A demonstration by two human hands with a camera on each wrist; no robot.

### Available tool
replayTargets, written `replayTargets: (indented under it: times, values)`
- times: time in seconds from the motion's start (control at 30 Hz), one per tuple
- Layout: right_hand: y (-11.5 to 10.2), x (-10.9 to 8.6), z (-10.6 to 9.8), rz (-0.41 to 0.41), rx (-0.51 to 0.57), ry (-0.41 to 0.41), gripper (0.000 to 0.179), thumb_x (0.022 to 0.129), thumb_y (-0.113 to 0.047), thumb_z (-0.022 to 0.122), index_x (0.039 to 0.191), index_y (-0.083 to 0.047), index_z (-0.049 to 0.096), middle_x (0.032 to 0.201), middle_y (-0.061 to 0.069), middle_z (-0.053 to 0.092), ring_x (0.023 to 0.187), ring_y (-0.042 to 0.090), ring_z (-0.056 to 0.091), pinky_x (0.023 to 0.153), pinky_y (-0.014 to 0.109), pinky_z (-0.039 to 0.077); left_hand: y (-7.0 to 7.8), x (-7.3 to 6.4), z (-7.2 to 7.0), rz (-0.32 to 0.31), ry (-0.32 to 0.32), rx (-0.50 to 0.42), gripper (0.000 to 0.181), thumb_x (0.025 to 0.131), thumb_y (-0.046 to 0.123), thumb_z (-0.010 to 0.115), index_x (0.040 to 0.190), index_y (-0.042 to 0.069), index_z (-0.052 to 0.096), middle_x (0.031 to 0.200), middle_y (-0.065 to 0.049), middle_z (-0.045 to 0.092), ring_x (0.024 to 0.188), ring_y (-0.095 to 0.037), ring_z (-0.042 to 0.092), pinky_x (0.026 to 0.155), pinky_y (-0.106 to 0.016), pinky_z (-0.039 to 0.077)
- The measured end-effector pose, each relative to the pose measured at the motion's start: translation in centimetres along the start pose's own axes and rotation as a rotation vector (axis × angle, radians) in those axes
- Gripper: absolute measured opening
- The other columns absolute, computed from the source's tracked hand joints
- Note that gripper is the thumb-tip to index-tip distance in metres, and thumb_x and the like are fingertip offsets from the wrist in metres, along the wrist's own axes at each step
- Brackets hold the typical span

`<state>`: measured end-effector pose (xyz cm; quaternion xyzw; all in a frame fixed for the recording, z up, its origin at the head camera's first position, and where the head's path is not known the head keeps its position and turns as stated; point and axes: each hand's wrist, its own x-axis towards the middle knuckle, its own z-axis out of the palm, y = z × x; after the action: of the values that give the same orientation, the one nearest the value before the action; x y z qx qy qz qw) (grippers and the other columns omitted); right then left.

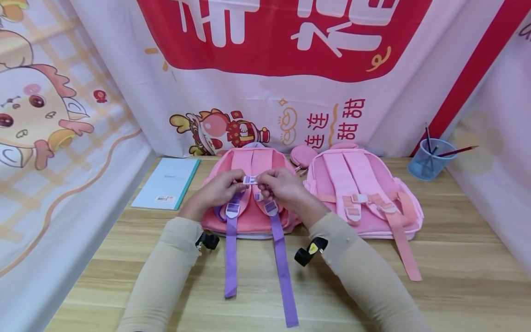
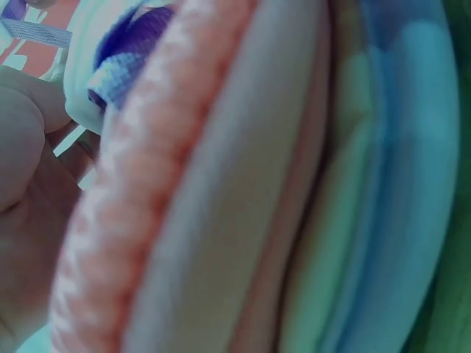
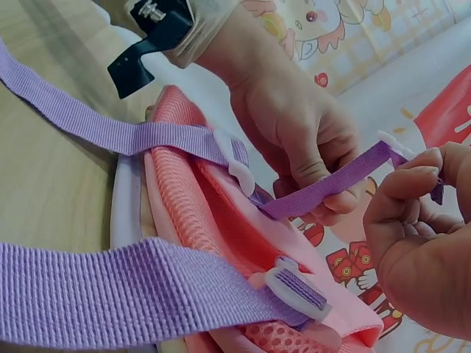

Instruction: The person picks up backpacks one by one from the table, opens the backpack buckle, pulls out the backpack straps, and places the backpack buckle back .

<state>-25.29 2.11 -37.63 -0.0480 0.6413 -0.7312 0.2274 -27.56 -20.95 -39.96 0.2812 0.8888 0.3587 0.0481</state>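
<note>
**My left grip (image 1: 220, 189) and right grip (image 1: 286, 186) at one white clip (image 1: 250, 180)**

Nearest me, my beige sleeves (image 1: 163, 272) reach over the wooden tabletop (image 1: 207, 295), with a black mount (image 1: 307, 253) at my right wrist and another at my left. Between my forearms, two purple straps (image 1: 282, 267) trail from the left bag (image 1: 253, 223), their loose ends toward me; the right one reaches closer.

That bag lies with its pink mesh back up, a white adjuster (image 1: 233, 210) on each shoulder strap. Above it, my left grip grasps a purple band (image 3: 346, 175) between thumb and fingers. My right grip, fingers bent, pinches the clip on that band; from above, the clip bridges the small gap between my fingertips. Blurred padding fills most of the left wrist view.

Just beside, on the right, lies a paler pink bag (image 1: 325, 182) with peach straps, one tail hanging toward me. A round pink pouch (image 1: 303, 156) sits between the tops of the two bags.

Farther back on the left, a pale blue notebook (image 1: 166, 182) lies flat; at the back right stands a blue cup (image 1: 425, 168), a red pencil (image 1: 458, 151) leaning out. Behind everything hangs white cloth (image 1: 124, 46) with a red panel and cartoons.
</note>
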Motion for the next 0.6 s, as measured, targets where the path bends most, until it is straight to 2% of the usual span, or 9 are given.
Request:
replayTargets:
  times: [0.2, 0.3, 0.43, 0.53, 0.6]
  values:
    - [0.1, 0.0, 0.1, -0.013, -0.005, -0.044, 0.021, 0.111, -0.011, 0.054, 0.102, 0.001, 0.067, 0.075, 0.001, 0.055, 0.063, 0.011, 0.047, 0.055, 0.023, 0.041, 0.0, -0.2, 0.0, -0.005, 0.008, 0.002, 0.01, 0.109, 0.007, 0.062, 0.099, 0.01, 0.064, 0.099, -0.006, 0.065, 0.092, -0.022, 0.061, 0.086, -0.038, 0.052]
    - [0.0, -0.1, 0.0, -0.005, -0.023, -0.05, 0.021, 0.111, -0.013, 0.055, 0.104, 0.001, 0.069, 0.075, 0.002, 0.055, 0.064, 0.013, 0.048, 0.055, 0.023, 0.042, 0.2, -0.4, -0.2, -0.032, 0.02, -0.016, 0.009, 0.109, 0.008, 0.061, 0.101, 0.011, 0.065, 0.102, -0.006, 0.067, 0.096, -0.024, 0.062, 0.089, -0.04, 0.054]
    - [-0.1, -0.3, 0.0, 0.013, -0.037, -0.048, 0.022, 0.112, -0.016, 0.057, 0.108, 0.001, 0.07, 0.078, 0.003, 0.056, 0.065, 0.014, 0.049, 0.056, 0.023, 0.044, 0.6, -1.1, -0.7, -0.088, 0.062, -0.056, 0.011, 0.11, 0.012, 0.06, 0.113, 0.013, 0.071, 0.106, -0.007, 0.068, 0.098, -0.025, 0.061, 0.088, -0.039, 0.053]
    - [-0.1, -0.4, 0.0, 0.029, -0.04, -0.046, 0.023, 0.112, -0.019, 0.058, 0.11, 0.001, 0.07, 0.079, 0.003, 0.057, 0.065, 0.014, 0.05, 0.057, 0.023, 0.045, 1.0, -1.8, -1.4, -0.093, 0.102, -0.1, 0.019, 0.112, 0.017, 0.059, 0.124, 0.015, 0.073, 0.111, -0.008, 0.068, 0.1, -0.026, 0.061, 0.089, -0.039, 0.052]
    - [0.0, -0.4, -0.1, 0.038, -0.045, -0.041, 0.024, 0.112, -0.021, 0.059, 0.11, 0.0, 0.071, 0.078, 0.003, 0.057, 0.065, 0.015, 0.05, 0.057, 0.023, 0.045, 1.4, -2.1, -1.8, -0.074, 0.118, -0.12, 0.023, 0.113, 0.021, 0.058, 0.129, 0.014, 0.072, 0.115, -0.009, 0.069, 0.101, -0.026, 0.061, 0.09, -0.04, 0.052]
